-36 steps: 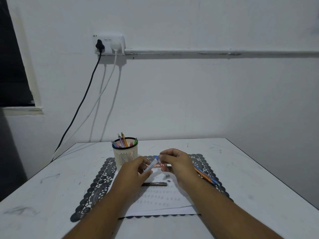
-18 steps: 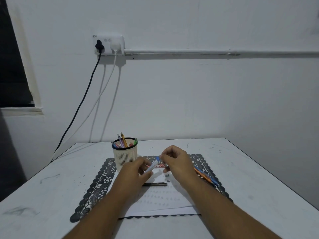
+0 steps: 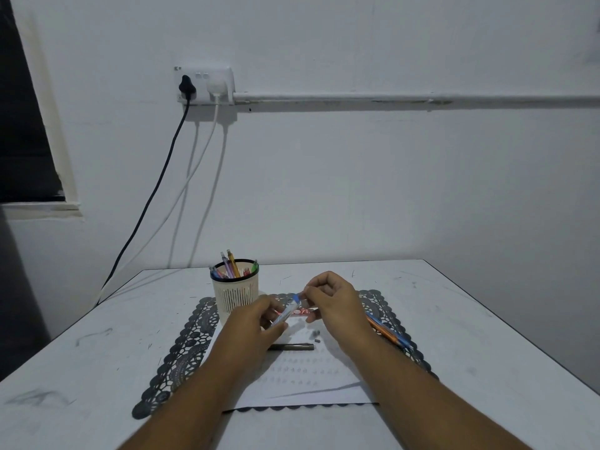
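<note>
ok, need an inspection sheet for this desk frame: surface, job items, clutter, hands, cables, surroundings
Surface: white table, scuffed; black lace mat with a printed sheet on it.
Job's things: white tube with a blue cap, tilted, held above the sheet.
Clutter: pen cup of coloured pens; dark pen and small bits on the sheet; orange and blue pens on the mat.
Grippers: left hand grips the tube's lower end; right hand pinches its capped end.
Cables: black cable and white cable hang from the wall socket.
Surroundings: white wall, conduit, dark window on the left.
</note>
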Demonstrator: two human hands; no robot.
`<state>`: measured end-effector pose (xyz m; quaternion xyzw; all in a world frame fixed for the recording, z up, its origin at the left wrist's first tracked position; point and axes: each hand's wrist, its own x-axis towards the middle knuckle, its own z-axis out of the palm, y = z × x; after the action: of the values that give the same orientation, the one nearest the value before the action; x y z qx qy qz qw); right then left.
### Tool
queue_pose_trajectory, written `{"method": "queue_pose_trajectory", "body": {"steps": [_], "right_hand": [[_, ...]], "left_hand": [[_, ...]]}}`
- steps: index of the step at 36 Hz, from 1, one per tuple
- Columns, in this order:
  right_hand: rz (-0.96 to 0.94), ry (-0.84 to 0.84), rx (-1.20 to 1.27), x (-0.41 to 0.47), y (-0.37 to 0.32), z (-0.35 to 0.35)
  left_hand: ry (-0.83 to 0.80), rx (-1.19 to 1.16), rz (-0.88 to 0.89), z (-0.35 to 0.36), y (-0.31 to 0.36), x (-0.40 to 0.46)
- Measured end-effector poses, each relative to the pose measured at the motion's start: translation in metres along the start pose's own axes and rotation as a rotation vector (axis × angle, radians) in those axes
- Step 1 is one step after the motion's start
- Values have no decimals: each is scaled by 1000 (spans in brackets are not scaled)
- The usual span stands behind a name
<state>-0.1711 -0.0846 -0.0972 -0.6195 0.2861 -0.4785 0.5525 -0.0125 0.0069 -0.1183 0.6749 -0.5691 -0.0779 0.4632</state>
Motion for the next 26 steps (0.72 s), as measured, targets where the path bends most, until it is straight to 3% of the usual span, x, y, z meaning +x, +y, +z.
{"method": "queue_pose_trajectory", "body": {"steps": [9, 26], "right_hand": [[21, -9, 48, 2, 1, -1], [231, 33, 495, 6, -1, -12]], "left_hand": [[-13, 9, 9, 1, -2, 0], [41, -131, 35, 9, -9, 6]]}}
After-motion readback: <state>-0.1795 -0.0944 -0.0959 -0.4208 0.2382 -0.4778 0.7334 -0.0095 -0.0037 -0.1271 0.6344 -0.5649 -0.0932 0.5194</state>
